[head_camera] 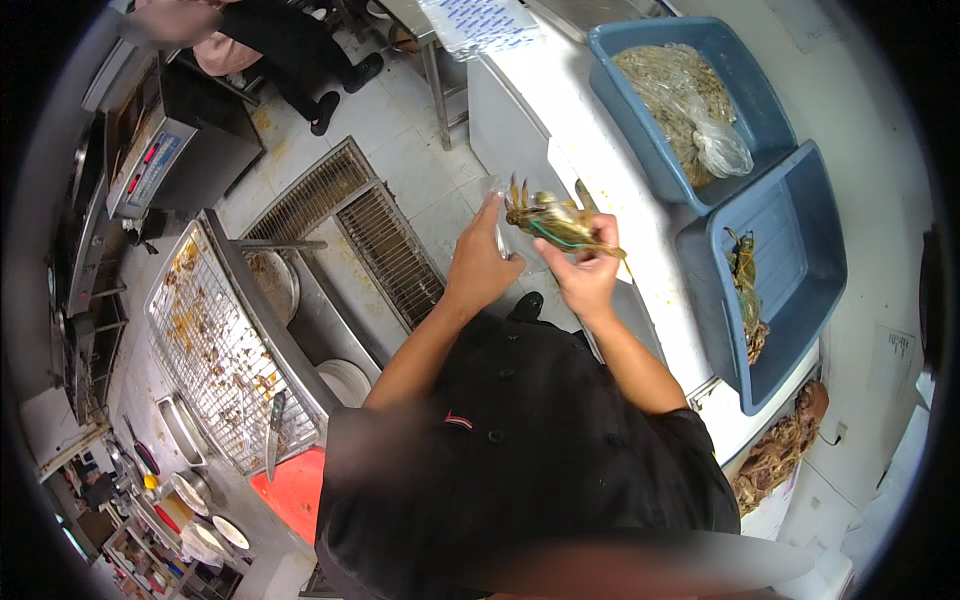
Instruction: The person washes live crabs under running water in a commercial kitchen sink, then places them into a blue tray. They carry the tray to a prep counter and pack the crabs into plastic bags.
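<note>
My right hand (589,279) grips an olive-green crustacean (553,221), apparently a crab, bound with a green band. Its legs point up and away from me, and it looks slightly blurred. Close on the left, my left hand (481,262) has a clear plastic bag (501,229) between fingers and thumb. The bag hangs behind and beside the crustacean; how far the two overlap, I cannot tell. More bound crustaceans (744,296) lie along the near side of a blue plastic tub (814,277) to my right.
Another blue tub (769,157) holds a knotted clear bag (694,112) on the white counter (592,150). At left, a kitchen knife (275,435) rests across a stained wire rack (225,360), by a red board (296,487). Floor drain grates (390,255) lie ahead. Another person (292,52) stands far left.
</note>
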Motion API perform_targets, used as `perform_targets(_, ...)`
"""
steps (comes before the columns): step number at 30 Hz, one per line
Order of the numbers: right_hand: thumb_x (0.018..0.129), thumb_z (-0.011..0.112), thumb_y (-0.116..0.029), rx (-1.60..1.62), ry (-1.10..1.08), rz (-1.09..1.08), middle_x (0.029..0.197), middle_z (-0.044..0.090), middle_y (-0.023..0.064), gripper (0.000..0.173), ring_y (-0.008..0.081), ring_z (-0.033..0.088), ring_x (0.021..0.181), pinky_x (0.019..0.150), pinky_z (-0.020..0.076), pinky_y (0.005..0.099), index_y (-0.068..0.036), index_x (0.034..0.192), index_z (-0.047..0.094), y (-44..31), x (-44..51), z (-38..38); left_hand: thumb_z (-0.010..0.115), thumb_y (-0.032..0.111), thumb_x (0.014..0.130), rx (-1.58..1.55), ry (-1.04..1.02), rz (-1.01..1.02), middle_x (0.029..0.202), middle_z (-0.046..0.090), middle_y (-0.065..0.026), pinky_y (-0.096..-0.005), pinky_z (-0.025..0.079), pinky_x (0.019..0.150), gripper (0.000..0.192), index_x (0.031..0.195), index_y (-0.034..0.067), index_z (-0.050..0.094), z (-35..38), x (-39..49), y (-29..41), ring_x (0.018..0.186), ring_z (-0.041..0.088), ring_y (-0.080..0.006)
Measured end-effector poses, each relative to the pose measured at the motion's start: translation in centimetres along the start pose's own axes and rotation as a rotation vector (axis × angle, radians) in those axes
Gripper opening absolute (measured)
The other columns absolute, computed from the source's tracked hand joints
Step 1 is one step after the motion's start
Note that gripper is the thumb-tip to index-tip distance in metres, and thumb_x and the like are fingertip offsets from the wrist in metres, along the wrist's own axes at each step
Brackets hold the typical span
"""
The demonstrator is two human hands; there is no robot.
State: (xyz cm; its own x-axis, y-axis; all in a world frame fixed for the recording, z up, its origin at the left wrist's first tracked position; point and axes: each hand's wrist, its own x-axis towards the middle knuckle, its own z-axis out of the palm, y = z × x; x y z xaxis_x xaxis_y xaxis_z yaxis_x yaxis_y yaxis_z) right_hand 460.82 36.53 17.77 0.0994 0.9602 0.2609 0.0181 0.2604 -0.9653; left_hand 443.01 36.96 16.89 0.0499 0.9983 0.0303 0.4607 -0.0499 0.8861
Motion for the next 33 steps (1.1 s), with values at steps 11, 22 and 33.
perform_targets(11,0.085,0.089,-0.021,-0.586,-0.348,-0.154,0.117,0.075,0.0178,0.035,0.0344,0.073,0.107,0.094,0.0559,0.0415,0.001,0.107,0.073,3.6,1.2,0.3,0.074,0.001,0.083,-0.204,0.001,-0.075,0.108,0.076,-0.0163,-0.0282,0.056,0.063,0.091,0.165,0.001,0.034,0.2,-0.6,-2.4,0.070,0.071,-0.0114)
perform_targets(22,0.086,0.085,-0.015,-0.595,-0.342,-0.103,0.115,0.077,0.0144,0.020,0.0316,0.072,0.109,0.092,0.0580,0.0409,-0.001,0.100,0.080,-5.5,0.0,-4.6,0.074,-0.006,0.076,-0.154,-0.019,-0.069,0.102,0.077,-0.0163,-0.0311,0.056,0.065,0.095,0.164,0.001,0.037,-1.3,-1.0,-1.6,0.067,0.068,-0.0151)
perform_targets(33,0.096,0.077,-0.042,-1.269,0.303,0.445,0.104,0.077,0.0212,0.049,0.0300,0.071,0.093,0.084,0.0538,0.0417,0.005,0.111,0.075,-7.5,8.0,-40.3,0.064,-0.011,0.073,0.156,0.017,0.165,0.161,0.050,-0.0239,-0.0283,0.056,0.073,0.092,0.161,-0.002,0.040,-0.1,-2.1,-2.3,0.090,0.072,-0.0238)
